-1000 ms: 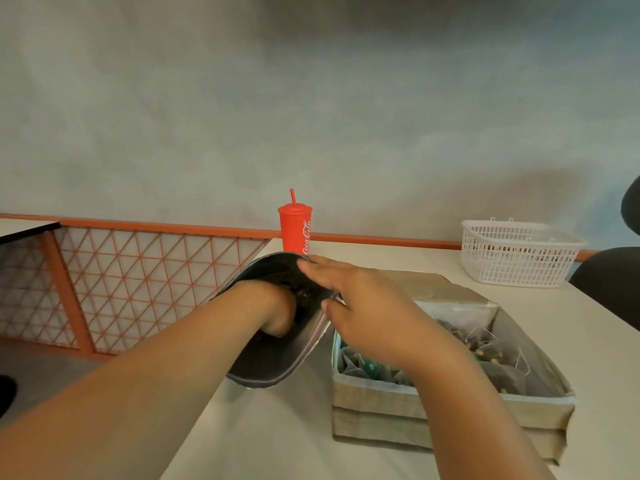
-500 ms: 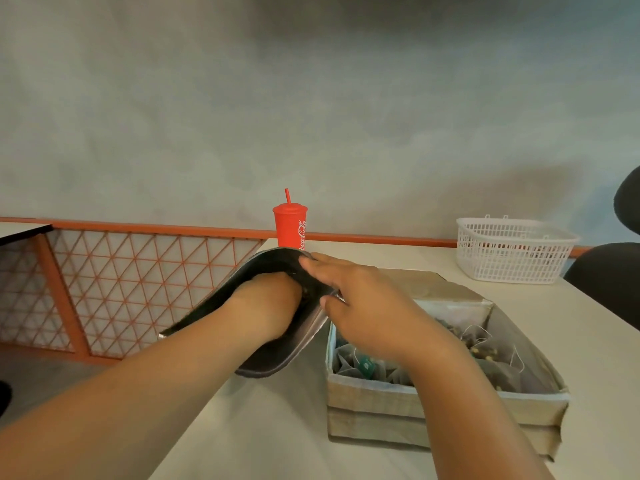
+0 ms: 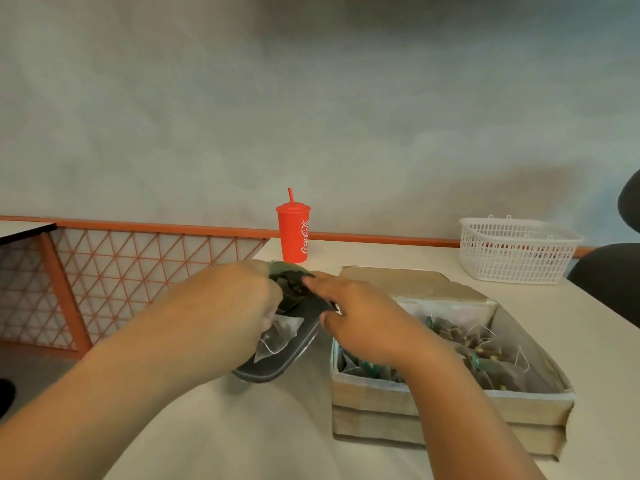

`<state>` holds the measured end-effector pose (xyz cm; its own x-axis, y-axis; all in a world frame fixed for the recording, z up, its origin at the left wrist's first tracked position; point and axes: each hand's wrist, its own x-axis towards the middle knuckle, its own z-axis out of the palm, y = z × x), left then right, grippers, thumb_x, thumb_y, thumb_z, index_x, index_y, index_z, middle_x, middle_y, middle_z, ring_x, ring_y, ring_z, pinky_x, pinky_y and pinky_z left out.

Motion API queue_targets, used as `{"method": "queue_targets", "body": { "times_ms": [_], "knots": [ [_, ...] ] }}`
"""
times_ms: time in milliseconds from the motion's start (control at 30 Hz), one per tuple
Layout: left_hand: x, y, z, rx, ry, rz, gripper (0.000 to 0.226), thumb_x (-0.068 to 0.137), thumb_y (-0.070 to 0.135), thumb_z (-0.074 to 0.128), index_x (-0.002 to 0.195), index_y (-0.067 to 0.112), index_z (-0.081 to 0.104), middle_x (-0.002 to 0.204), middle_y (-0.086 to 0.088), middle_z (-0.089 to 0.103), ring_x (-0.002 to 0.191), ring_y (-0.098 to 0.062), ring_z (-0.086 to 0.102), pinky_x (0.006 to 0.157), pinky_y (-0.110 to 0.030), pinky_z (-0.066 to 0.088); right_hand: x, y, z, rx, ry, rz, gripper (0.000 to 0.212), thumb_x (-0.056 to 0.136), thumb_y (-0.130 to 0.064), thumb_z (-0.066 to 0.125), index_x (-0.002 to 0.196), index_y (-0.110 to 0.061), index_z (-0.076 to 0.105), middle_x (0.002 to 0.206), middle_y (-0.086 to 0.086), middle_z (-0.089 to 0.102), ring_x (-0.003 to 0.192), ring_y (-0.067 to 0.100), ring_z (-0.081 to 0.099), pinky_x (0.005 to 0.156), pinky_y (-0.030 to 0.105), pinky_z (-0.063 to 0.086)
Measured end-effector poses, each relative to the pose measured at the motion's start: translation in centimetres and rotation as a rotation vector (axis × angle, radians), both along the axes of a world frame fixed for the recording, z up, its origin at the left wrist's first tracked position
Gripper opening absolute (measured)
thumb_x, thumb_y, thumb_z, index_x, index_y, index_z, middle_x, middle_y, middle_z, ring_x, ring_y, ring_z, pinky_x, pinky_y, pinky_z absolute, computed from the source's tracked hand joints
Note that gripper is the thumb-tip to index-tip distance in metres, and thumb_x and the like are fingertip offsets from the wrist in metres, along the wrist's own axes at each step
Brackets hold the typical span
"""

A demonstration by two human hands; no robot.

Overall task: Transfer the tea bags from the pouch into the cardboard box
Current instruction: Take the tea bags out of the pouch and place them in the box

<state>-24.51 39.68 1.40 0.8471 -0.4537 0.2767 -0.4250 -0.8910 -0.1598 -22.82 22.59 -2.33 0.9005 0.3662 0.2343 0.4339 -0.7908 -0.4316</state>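
I cannot see most of the dark, glossy, flexible pouch [image 3: 294, 344]: my two hands cover its mouth, and only its curved lower lip and a dark strip near the top show between them. What remains inside it is hidden.

My left hand [image 3: 235, 306] is closed around a translucent, pyramid-shaped mesh tea bag [image 3: 278, 336] with dark leaf inside. The bag hangs below my knuckles, over the pouch's opening; my fingertips are out of sight beneath the hand. A greenish scrap at the top of that hand is too blurred to identify.

My right hand [image 3: 360, 323] pinches the pouch's right edge, thumb under and fingers spread on top. A small white fleck at the edge under my fingers is too small to make out.

Just right of the pouch sits the shallow, rectangular brown cardboard box [image 3: 446, 407], its flap folded back toward the wall. It holds a heap of similar mesh tea bags with white strings and small green tags; any print on the tags is unreadable. My right forearm hides the box's near-left part.

Behind the pouch stands a red plastic cup with lid and straw [image 3: 293, 237], lettered "Coca-Cola" in white. A white plastic lattice basket [image 3: 516, 251] sits far right on the smooth pale table [image 3: 277, 438].
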Motion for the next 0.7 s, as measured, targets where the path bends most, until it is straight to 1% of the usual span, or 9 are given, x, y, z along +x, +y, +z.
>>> {"method": "queue_targets", "body": {
  "times_ms": [100, 200, 300, 367, 400, 467, 533, 600, 700],
  "knots": [
    [-1.3, 0.6, 0.3, -0.096, -0.006, -0.033, 0.014, 0.090, 0.029, 0.050, 0.077, 0.028, 0.055, 0.089, 0.014, 0.046, 0.087, -0.004, 0.050, 0.074, -0.019, 0.042, 0.3, 0.0, -0.5, -0.082, 0.106, 0.028, 0.051, 0.093, -0.019, 0.049, 0.141, -0.030, 0.035, 0.150, -0.013, 0.029, 0.134, 0.013, 0.033, 0.106, 0.026, 0.027],
    [-1.8, 0.7, 0.4, -0.206, -0.015, -0.066, 0.012, 0.088, 0.028, 0.054, 0.077, 0.030, 0.059, 0.081, 0.016, 0.053, 0.077, -0.002, 0.049, 0.064, -0.013, 0.037, 0.2, -0.2, -0.6, -0.162, 0.189, 0.059, 0.039, 0.092, -0.025, 0.052, 0.131, -0.027, 0.051, 0.143, -0.010, 0.041, 0.124, 0.014, 0.043, 0.100, 0.027, 0.033],
    [-1.7, 0.5, 0.1, -0.285, -0.045, -0.091, 0.012, 0.087, 0.029, 0.056, 0.077, 0.028, 0.061, 0.075, 0.014, 0.057, 0.071, -0.003, 0.051, 0.058, -0.014, 0.036, -0.1, -0.4, -0.1, -0.041, 0.211, 0.070, 0.019, 0.091, -0.021, 0.053, 0.102, -0.023, 0.069, 0.111, -0.007, 0.064, 0.099, 0.011, 0.057, 0.088, 0.026, 0.045],
    [-1.6, 0.1, -0.1, -0.348, -0.061, -0.104, 0.011, 0.086, 0.027, 0.058, 0.076, 0.027, 0.063, 0.068, 0.013, 0.057, 0.065, -0.004, 0.050, 0.055, -0.015, 0.038, -0.4, -0.7, 0.5, 0.109, 0.173, 0.047, 0.024, 0.094, -0.020, 0.049, 0.078, -0.031, 0.063, 0.084, -0.013, 0.060, 0.083, 0.009, 0.057, 0.075, 0.023, 0.046],
    [-1.5, -0.1, -0.2, -0.382, -0.073, -0.119, 0.010, 0.085, 0.027, 0.060, 0.075, 0.026, 0.064, 0.066, 0.013, 0.057, 0.063, -0.004, 0.051, 0.055, -0.015, 0.039, -0.4, -0.9, 0.8, 0.233, 0.172, 0.042, 0.026, 0.095, -0.020, 0.046, 0.076, -0.032, 0.059, 0.079, -0.015, 0.057, 0.080, 0.009, 0.058, 0.071, 0.021, 0.046],
    [-1.2, -0.4, -0.5, -0.449, -0.091, -0.142, 0.010, 0.083, 0.024, 0.063, 0.073, 0.026, 0.065, 0.065, 0.014, 0.060, 0.063, -0.003, 0.053, 0.052, -0.014, 0.038, -0.9, -1.3, 1.5, 0.535, 0.234, 0.045, 0.022, 0.097, -0.026, 0.041, 0.090, -0.027, 0.062, 0.080, -0.011, 0.060, 0.075, 0.010, 0.061, 0.064, 0.019, 0.050],
    [-1.1, -0.7, -0.8, -0.499, -0.104, -0.151, 0.009, 0.082, 0.022, 0.065, 0.073, 0.026, 0.066, 0.068, 0.011, 0.063, 0.064, -0.005, 0.056, 0.054, -0.015, 0.041, -1.3, -1.8, 2.0, 0.738, 0.312, 0.095, 0.027, 0.092, -0.038, 0.043, 0.101, -0.022, 0.063, 0.084, -0.003, 0.063, 0.068, 0.011, 0.062, 0.058, 0.017, 0.051],
    [-0.9, -1.1, -1.1, -0.544, -0.124, -0.168, 0.008, 0.080, 0.021, 0.067, 0.073, 0.024, 0.067, 0.067, 0.008, 0.064, 0.063, -0.007, 0.057, 0.054, -0.023, 0.045, -1.6, -1.9, 2.2, 0.746, 0.322, 0.150, 0.030, 0.084, -0.040, 0.049, 0.102, -0.021, 0.064, 0.088, 0.002, 0.064, 0.065, 0.011, 0.063, 0.057, 0.017, 0.051],
    [-0.8, -1.7, -1.6, -0.607, -0.122, -0.196, 0.009, 0.079, 0.019, 0.068, 0.073, 0.026, 0.067, 0.066, 0.011, 0.062, 0.064, -0.007, 0.058, 0.053, -0.019, 0.045, -1.6, -1.6, 2.2, 0.626, 0.209, 0.158, 0.008, 0.085, -0.019, 0.062, 0.092, -0.018, 0.066, 0.086, 0.005, 0.067, 0.065, 0.005, 0.062, 0.058, 0.015, 0.050]
  ]
}}
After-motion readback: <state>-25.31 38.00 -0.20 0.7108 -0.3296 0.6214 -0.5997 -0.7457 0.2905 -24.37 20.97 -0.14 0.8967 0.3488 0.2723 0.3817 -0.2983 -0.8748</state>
